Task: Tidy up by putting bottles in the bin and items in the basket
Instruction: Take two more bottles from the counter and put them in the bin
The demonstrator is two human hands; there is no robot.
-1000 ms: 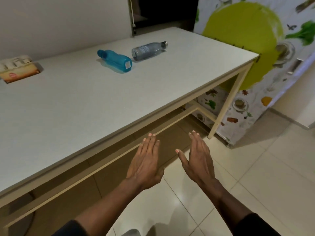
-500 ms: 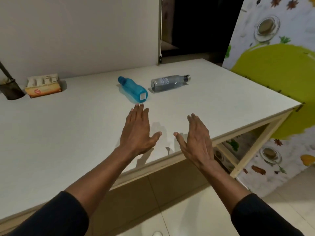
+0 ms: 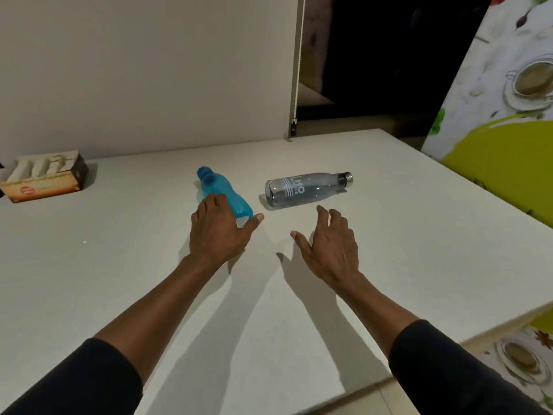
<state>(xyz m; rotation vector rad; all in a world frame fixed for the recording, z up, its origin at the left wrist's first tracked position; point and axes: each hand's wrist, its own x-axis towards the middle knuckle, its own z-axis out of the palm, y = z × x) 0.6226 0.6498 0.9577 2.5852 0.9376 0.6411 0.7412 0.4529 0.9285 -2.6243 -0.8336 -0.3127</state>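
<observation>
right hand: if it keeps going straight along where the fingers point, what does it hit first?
Most likely the clear grey plastic bottle with the metal cap, lying on its side on the white table. The right hand is open, fingers aimed at the bottle's body, with a small gap between. Its height above the table is unclear.

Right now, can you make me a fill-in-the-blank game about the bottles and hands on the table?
1. The left hand reaches over the ____ bottle.
2. The grey bottle is lying on its ____.
3. The right hand is open and holds ____.
4. The box sits by the wall on the table's ____ side.

Missing words: blue; side; nothing; left
</observation>
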